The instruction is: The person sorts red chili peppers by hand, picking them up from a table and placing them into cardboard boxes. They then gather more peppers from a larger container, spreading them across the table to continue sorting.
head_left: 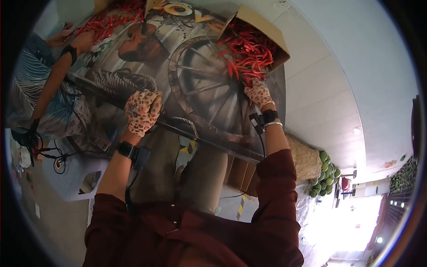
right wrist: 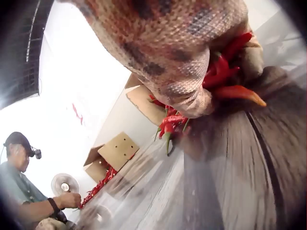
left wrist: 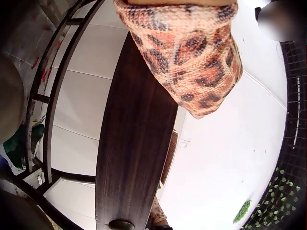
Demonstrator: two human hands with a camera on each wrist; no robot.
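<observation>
Both hands wear leopard-print gloves. My right hand (head_left: 259, 92) is at the near end of a heap of red chili peppers (head_left: 249, 46) spilling from a cardboard box tipped on its side. In the right wrist view its fingers curl round a few red chilies (right wrist: 221, 72), one with an orange tip (right wrist: 242, 93). My left hand (head_left: 143, 112) is over the table's front edge, fingers curled in, with no chili showing in it. Only the back of that glove (left wrist: 192, 57) appears in the left wrist view; the palm is hidden.
The printed tabletop (head_left: 162, 66) shows a wheel and rope. Across to the left, another person's hand (head_left: 83, 42) works at a second chili pile (head_left: 109, 22). The open cardboard box (head_left: 279, 38) stands at the right end. Green round fruit (head_left: 326, 175) lies beyond the table's right side.
</observation>
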